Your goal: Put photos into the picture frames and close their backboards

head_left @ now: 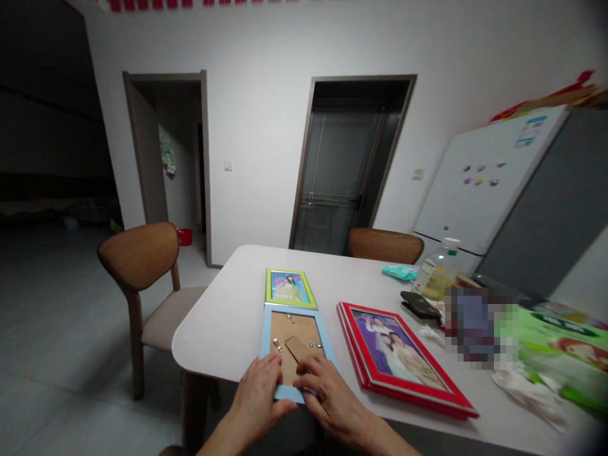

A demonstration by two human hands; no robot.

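A light-blue picture frame (303, 328) lies face down on the table, its brown backboard up, with small metal clips around the board and a brown stand flap (298, 348) on it. My left hand (256, 389) grips the lower left corner, fingers on the border and backboard, thumb at the near edge. Curled over the lower right part is my right hand (330, 387), its fingers closed at the stand flap and near edge; the fingertips are partly hidden. Touching the far edge is a yellow-green picture frame (289, 287), photo side up. Red picture frames (399, 354) lie stacked to the right.
The white table (223, 304) also bears a clear bottle (434, 272), a black wallet-like item (420, 306), a teal packet (399, 272), crumpled tissues (529, 396) and a green package (555, 348). Wooden chairs stand at the left (142, 259) and far side (387, 244).
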